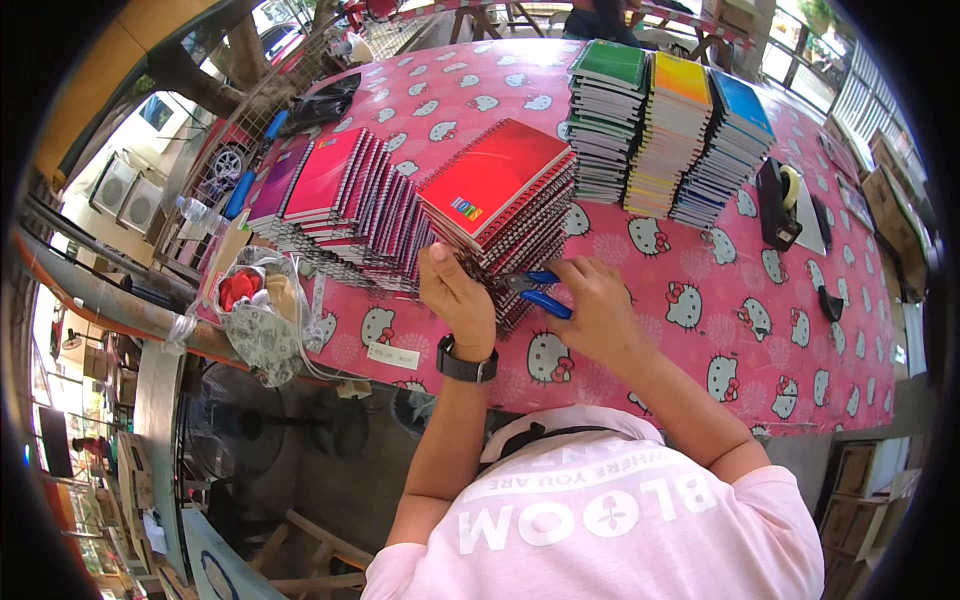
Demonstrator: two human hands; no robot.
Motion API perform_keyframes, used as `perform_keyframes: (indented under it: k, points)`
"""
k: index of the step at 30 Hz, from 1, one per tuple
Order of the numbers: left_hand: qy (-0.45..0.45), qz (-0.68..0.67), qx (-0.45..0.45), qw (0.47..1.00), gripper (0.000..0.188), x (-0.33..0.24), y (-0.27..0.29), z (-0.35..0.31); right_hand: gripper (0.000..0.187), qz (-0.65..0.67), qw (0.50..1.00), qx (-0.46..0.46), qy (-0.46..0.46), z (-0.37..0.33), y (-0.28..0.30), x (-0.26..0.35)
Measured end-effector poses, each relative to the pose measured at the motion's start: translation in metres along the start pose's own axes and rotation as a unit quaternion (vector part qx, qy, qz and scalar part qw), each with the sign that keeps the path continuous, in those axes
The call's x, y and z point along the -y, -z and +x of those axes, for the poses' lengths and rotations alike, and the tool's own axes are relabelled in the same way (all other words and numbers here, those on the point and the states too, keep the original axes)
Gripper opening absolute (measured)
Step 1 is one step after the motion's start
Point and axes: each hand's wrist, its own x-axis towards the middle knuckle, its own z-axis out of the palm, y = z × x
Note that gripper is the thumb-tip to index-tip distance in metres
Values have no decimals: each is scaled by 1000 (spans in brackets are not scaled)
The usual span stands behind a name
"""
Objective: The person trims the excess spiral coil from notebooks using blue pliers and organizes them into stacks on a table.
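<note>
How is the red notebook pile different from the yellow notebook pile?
The red pile shows wire coils on its side; the yellow pile shows mostly pale edges. The red pile sits by the left hand; the yellow pile stands farther away. Both stand on the pink tablecloth.

The notebook stack (pixel 500 180) is red, the pliers' handles (pixel 546 304) blue, and the tablecloth (pixel 612 240) pink with a white-cat print.

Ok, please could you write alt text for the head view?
A person's right hand holds blue-handled metal pliers at the near corner of a tall stack of red spiral-bound notebooks, the left hand close beside it. Pink and purple stacks stand left, green, yellow and blue ones behind right, on a pink cat-patterned tablecloth.
</note>
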Motion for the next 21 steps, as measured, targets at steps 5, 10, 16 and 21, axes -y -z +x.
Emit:
perform_keyframes:
  k: [5, 10, 16, 21]
  points:
    - [-3, 3, 5, 1000, 39, -6, 2, 1, 38, 87, 987, 103, -90, 0, -3, 1]
    - [85, -62, -44, 993, 42, -2, 2, 5, 38, 100, 988, 81, -82, -7, -7, -9]
    - [252, -161, -69, 952, 44, 19, 14, -8, 46, 38, 998, 38, -39, -7, -9, -2]
    - [156, -117, -37, 980, 40, 16, 4, -34, 46, 34, 998, 37, -48, -4, -13, 4]
